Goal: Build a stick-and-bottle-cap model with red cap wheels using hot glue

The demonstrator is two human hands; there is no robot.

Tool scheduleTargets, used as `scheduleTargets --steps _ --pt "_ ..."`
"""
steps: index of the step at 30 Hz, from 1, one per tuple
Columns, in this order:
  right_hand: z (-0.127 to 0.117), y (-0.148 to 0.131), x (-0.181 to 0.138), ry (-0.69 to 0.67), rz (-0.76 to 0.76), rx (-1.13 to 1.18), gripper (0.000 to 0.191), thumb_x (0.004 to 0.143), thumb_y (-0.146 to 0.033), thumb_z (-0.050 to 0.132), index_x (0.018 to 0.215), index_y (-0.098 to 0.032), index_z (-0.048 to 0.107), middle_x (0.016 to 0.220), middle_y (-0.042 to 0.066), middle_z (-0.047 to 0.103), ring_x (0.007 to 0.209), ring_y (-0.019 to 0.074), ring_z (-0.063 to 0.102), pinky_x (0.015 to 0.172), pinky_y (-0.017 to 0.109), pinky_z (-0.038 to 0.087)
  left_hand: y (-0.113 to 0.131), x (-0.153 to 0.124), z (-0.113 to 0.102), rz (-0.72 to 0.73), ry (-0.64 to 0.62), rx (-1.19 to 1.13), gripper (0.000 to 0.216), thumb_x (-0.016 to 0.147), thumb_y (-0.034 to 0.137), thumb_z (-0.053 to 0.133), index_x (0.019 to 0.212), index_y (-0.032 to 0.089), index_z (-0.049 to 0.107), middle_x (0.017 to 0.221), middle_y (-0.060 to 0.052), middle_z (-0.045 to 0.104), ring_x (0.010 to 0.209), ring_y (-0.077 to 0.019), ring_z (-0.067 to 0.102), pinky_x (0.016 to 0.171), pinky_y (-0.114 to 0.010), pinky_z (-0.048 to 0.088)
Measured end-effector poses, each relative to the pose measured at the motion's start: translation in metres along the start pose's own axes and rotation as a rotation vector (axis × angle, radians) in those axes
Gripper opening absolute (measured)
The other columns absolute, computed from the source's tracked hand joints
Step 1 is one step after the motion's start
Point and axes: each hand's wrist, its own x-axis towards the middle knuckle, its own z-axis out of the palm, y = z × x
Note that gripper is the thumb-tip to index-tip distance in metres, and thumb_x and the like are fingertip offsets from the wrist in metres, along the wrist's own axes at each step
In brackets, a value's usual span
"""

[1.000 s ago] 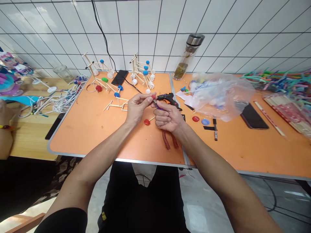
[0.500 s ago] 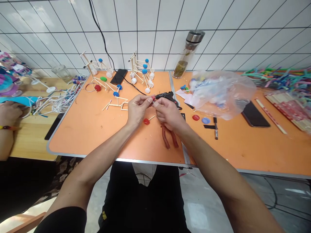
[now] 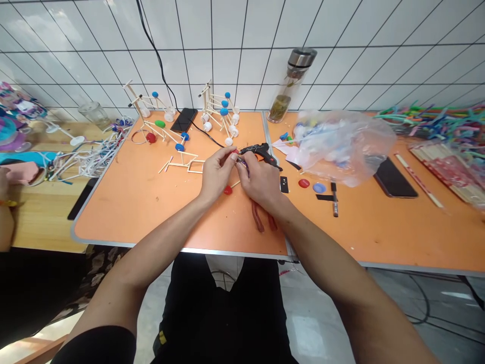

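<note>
My left hand [image 3: 215, 172] and my right hand [image 3: 259, 179] meet over the middle of the orange table [image 3: 151, 202]. The left fingertips pinch a small red cap [image 3: 235, 151]. The right fingers are closed round a thin dark tool [image 3: 243, 163] whose tip touches the cap. A black glue gun [image 3: 261, 150] lies just behind the hands. Another red cap on a wooden stick [image 3: 228, 189] lies under the hands. Red-handled pliers [image 3: 263, 220] lie below my right wrist.
Stick-and-cap models [image 3: 222, 119] and a phone [image 3: 184, 120] stand at the back. A glass bottle [image 3: 290, 86], a plastic bag of caps [image 3: 341, 144], a second phone [image 3: 394, 179], loose caps [image 3: 312, 185] and a marker [image 3: 334, 199] are to the right. Another person's arm [image 3: 5, 212] is at the left.
Both hands have dropped slightly toward the table and closer together. The right hand has turned over so its back faces me. The person at the left has shifted their hand.
</note>
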Motion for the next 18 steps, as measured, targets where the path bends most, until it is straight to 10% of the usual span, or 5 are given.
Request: scheduleTargets --steps 5,9,14,18 --pt "-0.001 -0.01 -0.004 -0.066 0.019 -0.128 0.039 0.116 -0.042 0.043 0.132 -0.017 0.069 0.1 0.017 0.078 0.09 0.032 0.07 0.071 0.036 0.034 0.0 -0.001 0.001 -0.055 0.035 -0.097 0.03 0.088 0.048 0.096 0.102 0.023 0.087 0.1 -0.005 0.087 0.093 -0.0191 0.082 0.092 -0.034 0.068" --pt "-0.01 -0.01 0.004 -0.19 0.212 0.633 0.026 0.11 -0.05 0.054 0.111 -0.025 0.062 0.073 0.0 0.057 0.061 0.02 0.047 0.059 0.03 0.032 0.006 -0.004 0.006 -0.028 -0.003 -0.233 0.035 0.084 0.052 0.1 0.103 0.026 0.088 0.112 -0.006 0.089 0.101 -0.0186 0.083 0.097 -0.034 0.067" --pt "-0.03 -0.002 0.014 -0.655 0.442 1.438 0.026 0.114 -0.047 0.05 0.099 -0.027 0.056 0.055 -0.016 0.017 0.046 0.0109 0.001 0.047 0.023 0.015 0.017 0.0 0.007 -0.008 -0.11 -0.327 0.038 0.082 0.054 0.101 0.105 0.027 0.089 0.124 -0.007 0.089 0.105 -0.0187 0.083 0.098 -0.032 0.065" --pt "-0.025 0.0 0.015 -0.712 0.471 1.61 0.023 0.115 -0.044 0.053 0.101 -0.025 0.057 0.054 -0.017 0.018 0.046 0.0098 -0.001 0.047 0.022 0.011 0.02 0.002 0.004 -0.028 -0.118 -0.353 0.038 0.08 0.053 0.103 0.104 0.028 0.088 0.126 -0.007 0.089 0.104 -0.0184 0.083 0.095 -0.032 0.064"
